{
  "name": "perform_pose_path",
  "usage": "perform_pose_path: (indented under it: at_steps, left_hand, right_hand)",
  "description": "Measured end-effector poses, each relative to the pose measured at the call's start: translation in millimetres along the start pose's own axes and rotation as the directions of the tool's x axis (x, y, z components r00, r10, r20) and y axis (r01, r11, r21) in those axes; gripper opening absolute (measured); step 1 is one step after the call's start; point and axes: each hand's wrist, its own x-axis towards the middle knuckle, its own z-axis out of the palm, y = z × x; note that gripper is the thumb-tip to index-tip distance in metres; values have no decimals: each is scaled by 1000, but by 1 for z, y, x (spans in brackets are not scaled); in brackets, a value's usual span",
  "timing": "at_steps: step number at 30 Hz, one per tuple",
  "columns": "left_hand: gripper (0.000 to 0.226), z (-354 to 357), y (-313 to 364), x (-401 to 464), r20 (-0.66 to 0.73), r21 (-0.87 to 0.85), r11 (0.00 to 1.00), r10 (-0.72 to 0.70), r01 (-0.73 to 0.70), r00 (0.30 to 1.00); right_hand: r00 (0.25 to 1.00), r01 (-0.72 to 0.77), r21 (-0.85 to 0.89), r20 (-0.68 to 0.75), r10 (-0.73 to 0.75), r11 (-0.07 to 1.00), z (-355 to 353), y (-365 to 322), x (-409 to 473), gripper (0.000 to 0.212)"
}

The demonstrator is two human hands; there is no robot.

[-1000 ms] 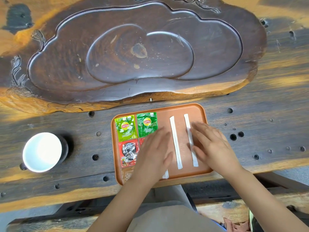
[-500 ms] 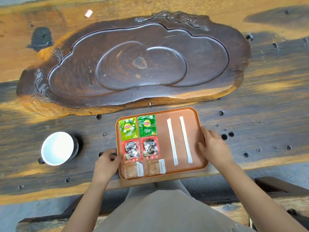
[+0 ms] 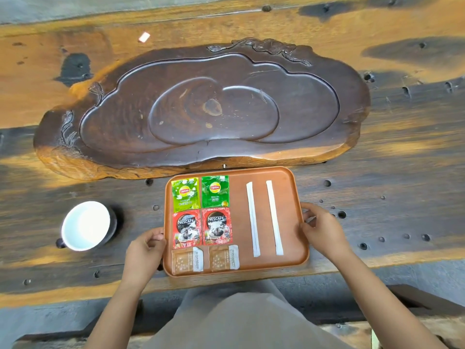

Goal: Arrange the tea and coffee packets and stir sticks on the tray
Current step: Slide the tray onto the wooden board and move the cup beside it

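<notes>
An orange-brown tray [image 3: 292, 195] lies on the table's near edge. On its left side sit two green Lipton tea packets [image 3: 185, 193] [image 3: 215, 191], below them two red Nescafe coffee packets [image 3: 187, 229] [image 3: 217, 226], and nearest me two brown sugar packets [image 3: 187, 261] [image 3: 223, 258]. Two white wrapped stir sticks [image 3: 252, 219] [image 3: 274, 217] lie parallel on the right side. My left hand [image 3: 144, 250] grips the tray's left rim. My right hand [image 3: 323, 229] grips its right rim.
A large dark carved wooden tea board [image 3: 201, 109] fills the table behind the tray. A white-lined cup [image 3: 86, 225] stands left of the tray. A small white scrap [image 3: 144, 37] lies far back. The tabletop has several small holes.
Both hands left the packets and sticks and moved out to the tray's left and right rims. The view has tilted up, showing more of the far table.
</notes>
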Motion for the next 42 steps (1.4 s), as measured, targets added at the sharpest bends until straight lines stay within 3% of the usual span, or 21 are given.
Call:
perform_pose_path:
  at_steps: [11,15,19,29,35,42]
  left_hand:
    - [23,-47,46,34,-92,2,972,234,-235,968]
    - [24,-62,72,81,-94,-17,961,272,-275,958]
    - [33,-73,106,139,-108,31,942,336,-335,936]
    - [23,-63,141,228,-120,71,934,357,-351,926]
    - [25,-54,139,241,-94,46,949,314,-310,945]
    - [20,-44,142,243,-157,94,941,338,-327,928]
  right_hand:
    - [985,119,139,-138,-100,983,-27,-55,24,43]
    - [962,202,77,-201,-183,976,-38,-89,70,42]
    - [961,186,40,-214,-173,982,-44,-122,129,41]
    - [948,212,26,-248,-199,977,-41,-152,214,42]
    - [954,188,-20,-236,-187,982,-36,-149,231,42]
    - [950,187,-63,-244,-197,980,-31,-146,238,43]
